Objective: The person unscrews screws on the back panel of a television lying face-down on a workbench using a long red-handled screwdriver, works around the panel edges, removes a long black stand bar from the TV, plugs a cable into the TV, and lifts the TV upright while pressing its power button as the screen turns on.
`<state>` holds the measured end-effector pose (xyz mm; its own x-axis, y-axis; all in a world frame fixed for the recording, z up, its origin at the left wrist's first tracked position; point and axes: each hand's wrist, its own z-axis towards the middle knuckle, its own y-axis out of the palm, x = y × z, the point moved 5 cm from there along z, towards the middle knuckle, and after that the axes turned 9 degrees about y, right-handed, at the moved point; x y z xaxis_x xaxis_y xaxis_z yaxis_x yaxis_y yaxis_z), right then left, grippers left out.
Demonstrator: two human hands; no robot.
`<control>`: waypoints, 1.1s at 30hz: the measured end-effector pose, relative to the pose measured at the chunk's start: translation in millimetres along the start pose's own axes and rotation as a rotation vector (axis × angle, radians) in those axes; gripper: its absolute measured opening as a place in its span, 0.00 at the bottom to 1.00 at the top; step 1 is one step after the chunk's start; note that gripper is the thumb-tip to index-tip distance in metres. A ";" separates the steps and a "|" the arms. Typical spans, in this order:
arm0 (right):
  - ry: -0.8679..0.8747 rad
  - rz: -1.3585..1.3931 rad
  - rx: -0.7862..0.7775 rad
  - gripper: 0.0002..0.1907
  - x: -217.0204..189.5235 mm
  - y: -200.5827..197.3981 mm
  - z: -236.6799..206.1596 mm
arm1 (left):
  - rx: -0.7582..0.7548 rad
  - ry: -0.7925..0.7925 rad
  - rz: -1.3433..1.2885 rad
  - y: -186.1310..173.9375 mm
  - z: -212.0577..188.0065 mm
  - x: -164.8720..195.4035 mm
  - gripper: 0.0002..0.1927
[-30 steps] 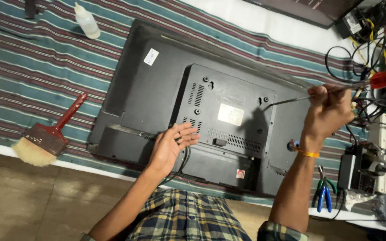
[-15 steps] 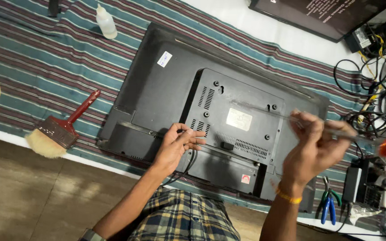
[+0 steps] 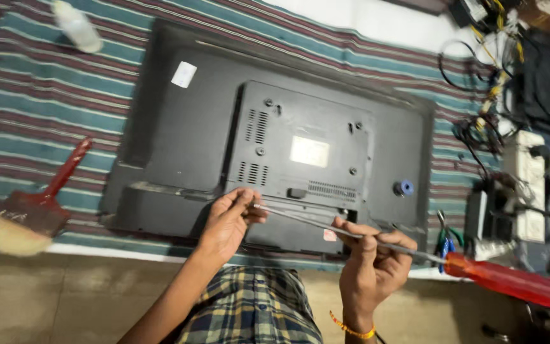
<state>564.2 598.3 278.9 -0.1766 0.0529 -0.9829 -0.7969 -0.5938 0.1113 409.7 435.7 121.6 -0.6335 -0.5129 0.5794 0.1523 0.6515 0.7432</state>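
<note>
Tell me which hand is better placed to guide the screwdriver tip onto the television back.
Left. The left hand already pinches the tip of the screwdriver over the television; the right hand grips mid-shaft.

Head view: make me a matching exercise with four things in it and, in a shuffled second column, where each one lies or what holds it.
Things:
1. paintbrush
2. long screwdriver
3. white bottle
4. blue round part

Places:
A. on the striped cloth, above the television's upper left corner
B. on the television's back, near its right edge
C. at the cloth's left edge, bristles toward the floor
D. shaft gripped by the right hand, tip at the left hand

Pairs: 1-C, 2-D, 3-A, 4-B
</note>
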 end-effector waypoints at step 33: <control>0.107 -0.131 0.011 0.16 9.2 -66.7 -90.3 | -0.051 -0.348 0.392 21.4 -45.8 -70.4 0.22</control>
<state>667.9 565.9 249.1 -0.0086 0.0436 -0.9990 -0.8156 -0.5783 -0.0183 492.3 460.2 112.1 -0.7349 -0.0147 0.6780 0.4592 0.7249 0.5135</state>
